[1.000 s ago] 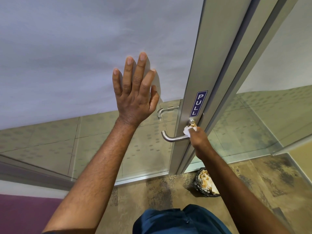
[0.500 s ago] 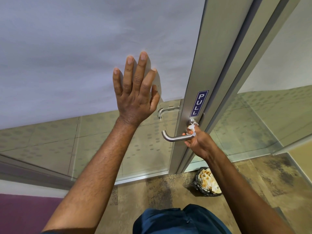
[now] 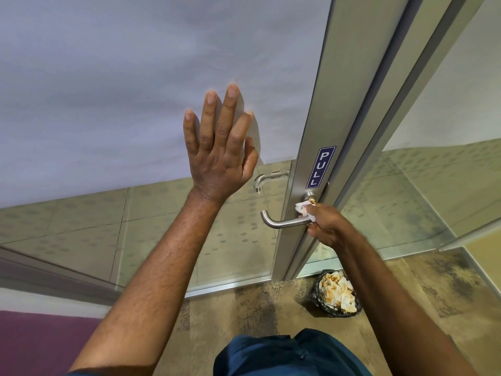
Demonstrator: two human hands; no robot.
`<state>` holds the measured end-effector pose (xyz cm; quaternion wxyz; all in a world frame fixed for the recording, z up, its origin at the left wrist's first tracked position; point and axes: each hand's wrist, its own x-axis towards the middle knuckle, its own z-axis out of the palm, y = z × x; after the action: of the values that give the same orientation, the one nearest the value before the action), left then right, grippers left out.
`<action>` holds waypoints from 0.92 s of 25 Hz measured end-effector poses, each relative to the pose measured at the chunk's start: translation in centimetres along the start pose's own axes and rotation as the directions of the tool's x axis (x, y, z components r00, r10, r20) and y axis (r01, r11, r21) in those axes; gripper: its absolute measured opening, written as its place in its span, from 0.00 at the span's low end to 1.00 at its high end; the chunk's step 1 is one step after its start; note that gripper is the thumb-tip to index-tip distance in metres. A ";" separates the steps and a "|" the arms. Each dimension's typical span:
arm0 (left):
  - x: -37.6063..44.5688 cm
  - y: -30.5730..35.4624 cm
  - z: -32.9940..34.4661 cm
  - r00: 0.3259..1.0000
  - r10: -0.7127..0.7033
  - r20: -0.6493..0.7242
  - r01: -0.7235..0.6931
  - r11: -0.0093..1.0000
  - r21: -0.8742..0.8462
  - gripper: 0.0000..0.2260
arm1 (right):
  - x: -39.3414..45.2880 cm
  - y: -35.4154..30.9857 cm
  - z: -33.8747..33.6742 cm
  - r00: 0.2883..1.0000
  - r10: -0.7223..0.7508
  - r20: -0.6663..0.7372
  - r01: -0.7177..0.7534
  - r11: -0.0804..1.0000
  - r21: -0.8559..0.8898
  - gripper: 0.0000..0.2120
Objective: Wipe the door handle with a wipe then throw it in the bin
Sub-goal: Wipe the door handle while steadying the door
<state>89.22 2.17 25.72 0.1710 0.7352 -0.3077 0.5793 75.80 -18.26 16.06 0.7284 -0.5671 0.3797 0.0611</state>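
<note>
Since before, right hand (image 3: 326, 225) slid the soft, light wipe (image 3: 305, 210) back up the handle (image 3: 284, 223); pinch it firmly. Left hand (image 3: 218, 147) lies open, flat on the door (image 3: 135, 77).

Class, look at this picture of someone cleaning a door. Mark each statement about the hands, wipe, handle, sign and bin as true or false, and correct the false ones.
1. The left hand lies flat against the door panel. True.
2. The right hand presses a white wipe to the door handle. True.
3. The sign reads PUSH. False: it reads PULL.
4. The bin on the floor is empty. False: it holds crumpled wipes.
5. The wipe covers the handle's curved free end. False: it sits near the pivot; the free end is bare.
</note>
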 end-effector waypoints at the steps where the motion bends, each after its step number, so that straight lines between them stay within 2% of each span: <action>1: -0.1 0.0 0.0 1.000 -0.001 0.002 0.001 1.000 0.001 0.21 | -0.1 0.5 0.0 0.996 0.060 0.060 -0.072 0.972 0.224 0.09; 2: -0.2 0.0 0.0 1.000 0.000 0.002 0.000 1.000 0.000 0.21 | 0.0 1.0 0.1 0.993 0.068 0.096 -0.102 0.905 0.412 0.09; 4: -0.1 0.0 0.1 1.000 0.006 0.001 -0.006 1.000 0.008 0.21 | 0.0 1.9 0.7 0.995 0.012 0.102 -0.073 0.780 0.621 0.16; 6: 0.0 0.0 0.0 1.000 0.014 0.005 -0.014 1.000 0.005 0.21 | 0.1 2.2 1.3 0.994 -0.006 0.106 -0.066 0.750 0.658 0.20; 8: -0.1 0.1 -0.1 0.999 0.029 0.013 -0.029 1.000 0.007 0.21 | 0.0 2.0 1.4 0.997 -0.009 0.081 -0.042 0.801 0.598 0.20; 10: -0.3 0.0 -0.1 0.999 0.045 0.023 -0.045 0.999 0.027 0.22 | 0.0 1.9 1.1 0.994 0.039 0.097 -0.093 0.758 0.646 0.19; 11: -0.3 0.0 -0.1 0.999 0.047 0.026 -0.048 0.998 0.031 0.22 | -0.1 1.9 0.9 0.996 0.047 0.075 -0.083 0.796 0.600 0.17; 12: -0.3 -0.1 -0.1 0.999 0.048 0.025 -0.049 0.998 0.031 0.22 | -0.3 1.9 0.7 0.999 0.023 0.028 -0.033 0.883 0.468 0.16; 13: -0.3 -0.1 0.0 0.999 0.048 0.021 -0.049 0.998 0.032 0.23 | -0.7 1.9 0.6 0.998 -0.049 -0.027 0.055 0.964 0.259 0.14; 14: -0.3 0.0 0.0 0.999 0.047 0.018 -0.048 0.998 0.034 0.23 | -0.9 1.9 0.6 0.985 -0.160 -0.063 0.162 0.986 0.032 0.13; 16: -0.4 0.0 0.0 0.999 0.044 0.017 -0.045 0.999 0.030 0.22 | -0.8 1.7 0.8 0.942 -0.331 -0.057 0.296 0.898 -0.327 0.11; 18: -0.4 0.1 0.0 0.999 0.051 0.017 -0.052 0.998 0.028 0.22 | -0.1 1.0 0.9 0.938 -0.330 -0.110 0.217 0.803 -0.555 0.12; 21: -0.3 0.1 -0.1 0.998 0.053 0.023 -0.054 0.998 0.033 0.22 | 0.2 0.4 0.8 0.937 -0.300 -0.180 0.096 0.716 -0.691 0.17; 22: -0.3 0.1 -0.1 0.998 0.052 0.026 -0.053 0.998 0.032 0.23 | 0.3 0.4 0.7 0.941 -0.314 -0.128 0.121 0.666 -0.736 0.17; 23: -0.3 0.1 -0.1 0.998 0.052 0.027 -0.053 0.998 0.033 0.23 | 0.0 0.4 0.5 0.947 -0.306 -0.092 0.162 0.708 -0.687 0.17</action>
<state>89.06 2.24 25.48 0.1393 0.7372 -0.3195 0.5789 75.86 -17.68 15.81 0.4346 -0.8378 0.3276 0.0433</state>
